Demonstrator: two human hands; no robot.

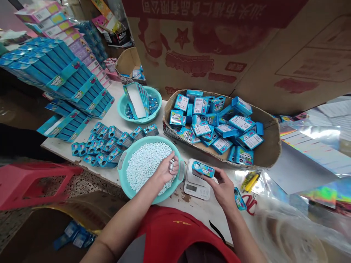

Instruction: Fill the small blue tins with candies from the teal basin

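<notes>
My left hand (168, 170) is over a turquoise basin (122, 175), its fingers curled round several small white candies. More of these pale candies (146, 160) fill the basin. In my right hand (222, 184) is a small blue candy box (203, 169), gripped between thumb and fingers, with its end open and something white showing inside. The box is above a white digital scale (196, 190); I cannot tell whether it touches the scale. Left of the basin stand several blue boxes (105, 142) in rows, their ends facing up.
A cut-down carton (270, 146) of blue boxes lies behind the scale. Another turquoise bowl (150, 119) holds small pieces and folded blue card. Stacked display boxes (68, 84) rise at the left. Red scissors (251, 204) and a yellow cutter (251, 182) lie at the right.
</notes>
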